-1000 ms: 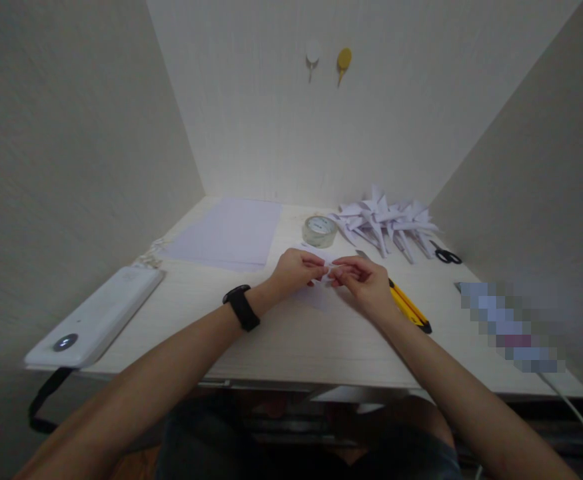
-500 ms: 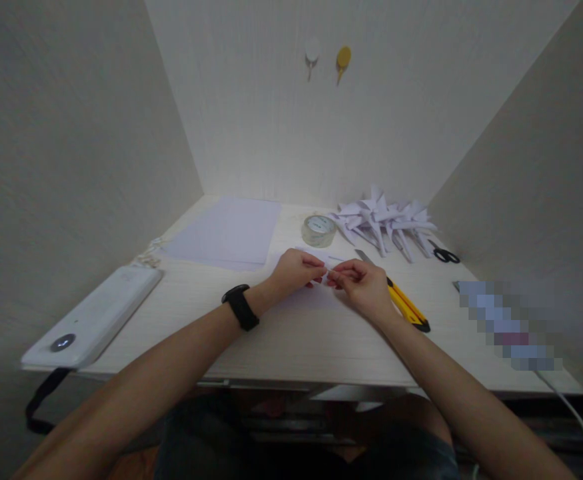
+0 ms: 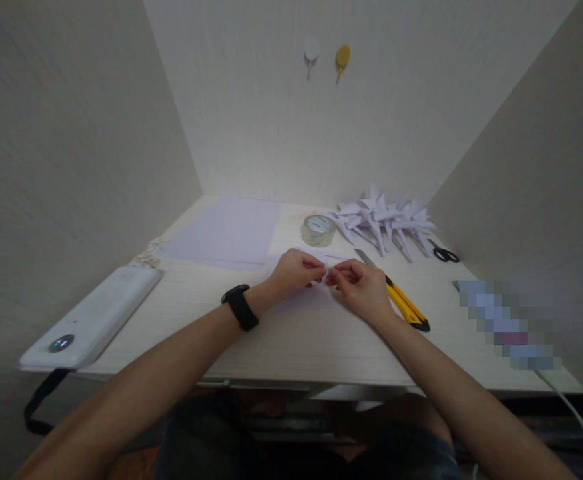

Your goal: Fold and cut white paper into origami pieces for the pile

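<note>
My left hand (image 3: 297,269) and my right hand (image 3: 357,283) meet above the middle of the desk, fingertips almost touching. Both pinch a small piece of white paper (image 3: 326,272), mostly hidden by the fingers. Beneath them lies a sheet of white paper (image 3: 304,300) on the desk. Right beside my right hand is a yellow utility knife (image 3: 407,307) with its blade out, pointing to the back left. A roll of clear tape (image 3: 318,231) stands just beyond my hands.
Several folded paper pinwheels (image 3: 378,217) are heaped at the back right, with black-handled scissors (image 3: 445,255) beside them. Paper sheets (image 3: 231,230) lie at the back left. A white box-like device (image 3: 94,317) sits on the left, a blurred-out object (image 3: 506,327) on the right.
The fingers of my right hand have shifted slightly around the small piece of paper. My left hand stays almost in place, and the things on the desk have not moved.
</note>
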### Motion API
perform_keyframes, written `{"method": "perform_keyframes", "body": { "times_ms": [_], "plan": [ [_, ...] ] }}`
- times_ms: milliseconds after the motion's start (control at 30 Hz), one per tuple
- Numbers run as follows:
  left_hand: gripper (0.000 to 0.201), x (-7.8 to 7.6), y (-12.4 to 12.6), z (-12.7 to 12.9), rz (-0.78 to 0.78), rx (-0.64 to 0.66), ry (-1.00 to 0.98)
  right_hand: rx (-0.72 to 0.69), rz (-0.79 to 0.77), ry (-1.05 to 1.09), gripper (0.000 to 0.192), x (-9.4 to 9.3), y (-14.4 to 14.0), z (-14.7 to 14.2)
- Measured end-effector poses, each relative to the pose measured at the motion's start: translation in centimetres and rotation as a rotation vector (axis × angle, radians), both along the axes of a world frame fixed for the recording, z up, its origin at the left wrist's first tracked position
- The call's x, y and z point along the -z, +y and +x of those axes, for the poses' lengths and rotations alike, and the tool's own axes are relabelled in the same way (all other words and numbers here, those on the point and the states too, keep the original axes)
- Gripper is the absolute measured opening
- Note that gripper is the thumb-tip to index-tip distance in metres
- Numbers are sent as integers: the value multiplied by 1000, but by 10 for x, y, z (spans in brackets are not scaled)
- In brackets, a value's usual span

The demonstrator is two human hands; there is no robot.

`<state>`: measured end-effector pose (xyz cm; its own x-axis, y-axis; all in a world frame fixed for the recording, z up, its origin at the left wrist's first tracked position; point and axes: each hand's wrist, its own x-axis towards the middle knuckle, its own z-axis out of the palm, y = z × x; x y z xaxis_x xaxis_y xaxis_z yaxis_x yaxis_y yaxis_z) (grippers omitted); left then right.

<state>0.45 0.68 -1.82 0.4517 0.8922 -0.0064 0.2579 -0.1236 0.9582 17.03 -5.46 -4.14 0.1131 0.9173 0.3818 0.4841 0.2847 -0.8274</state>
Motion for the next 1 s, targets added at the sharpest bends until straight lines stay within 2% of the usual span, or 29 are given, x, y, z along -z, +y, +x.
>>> {"method": "perform_keyframes", "body": {
  "times_ms": [300,400,567,733,1000],
  "plan": [
    [10,8,6,0,154,11,98,-39,-45,43,11,6,5,1],
    [10,7,7,0,191,-3,109,-27,-18,36,17,5,7,3],
    [8,7,7,0,241,2,77,2,169,-117,39,-1,11,5],
    [8,6,6,0,216,29,61,-64,177,-56,30,1,13,4],
    [13,4,6,0,118,0,71,-85,161,-18,23,-3,9,5]
  ]
}}
